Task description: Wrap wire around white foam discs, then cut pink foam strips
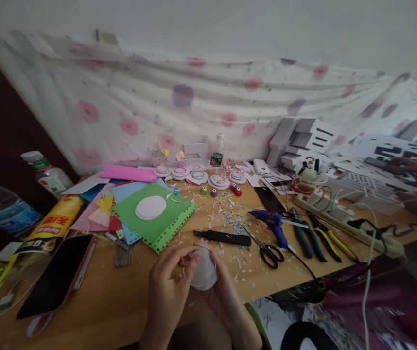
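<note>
Both hands are together at the table's front edge, around a small white paper disc (205,272). My left hand (170,277) pinches the disc's left side between thumb and fingers. Behind and to its right, my right hand (225,296) supports the disc, its fingers partly hidden by the paper. A thin pale strip or thread seems to run along the disc's edge; it is too fine to make out. Just beyond the hands lie a black pen-like tool (226,237) and black-handled scissors (269,253). White paper ovals (150,207) rest on green card (168,228) to the left.
A blue glue gun (271,221), pliers (306,238) and a power strip (350,223) lie right. Decorated discs (218,181) line the back beside a small bottle (217,151). A phone (57,274) and bottles (50,175) sit left. Another person's hand (400,165) is far right.
</note>
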Demonstrator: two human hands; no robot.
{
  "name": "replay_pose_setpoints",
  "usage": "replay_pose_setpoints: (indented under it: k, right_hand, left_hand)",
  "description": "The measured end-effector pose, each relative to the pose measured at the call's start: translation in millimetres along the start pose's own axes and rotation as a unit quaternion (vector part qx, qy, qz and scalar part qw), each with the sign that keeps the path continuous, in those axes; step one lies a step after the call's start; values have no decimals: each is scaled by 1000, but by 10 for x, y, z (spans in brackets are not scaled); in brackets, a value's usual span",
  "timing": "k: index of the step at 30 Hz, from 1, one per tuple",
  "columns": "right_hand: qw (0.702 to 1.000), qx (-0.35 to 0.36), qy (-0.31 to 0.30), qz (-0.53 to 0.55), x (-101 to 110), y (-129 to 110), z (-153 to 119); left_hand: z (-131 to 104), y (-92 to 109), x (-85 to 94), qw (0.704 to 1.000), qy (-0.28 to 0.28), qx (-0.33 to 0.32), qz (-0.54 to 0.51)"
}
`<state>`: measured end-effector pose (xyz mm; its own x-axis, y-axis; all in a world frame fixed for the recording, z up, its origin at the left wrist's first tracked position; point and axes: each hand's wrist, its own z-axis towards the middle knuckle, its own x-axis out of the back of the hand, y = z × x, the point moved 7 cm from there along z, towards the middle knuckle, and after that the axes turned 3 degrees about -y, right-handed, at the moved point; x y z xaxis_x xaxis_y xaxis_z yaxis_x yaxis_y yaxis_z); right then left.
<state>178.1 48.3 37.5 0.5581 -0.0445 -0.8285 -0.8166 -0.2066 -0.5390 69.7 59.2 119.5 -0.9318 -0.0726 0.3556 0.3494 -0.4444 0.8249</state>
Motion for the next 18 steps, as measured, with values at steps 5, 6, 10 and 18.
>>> replay_pose_setpoints:
  k: [5, 6, 10, 18]
  right_hand:
    - [999, 6, 26, -27, 73, 19, -4]
    - [999, 4, 29, -35, 86, 27, -6]
    - [997, 13, 38, -65, 126, 48, -4]
    - [993, 48, 52, -99, 67, -19, -17]
  left_hand:
    - [-12, -20, 60, 999, 34, 3, 3]
    - [-16, -30, 61, 999, 33, 9, -1]
    - [-64, -156, 27, 991, 37, 107, -71]
    - [-80, -501, -29, 971, 37, 183, -152]
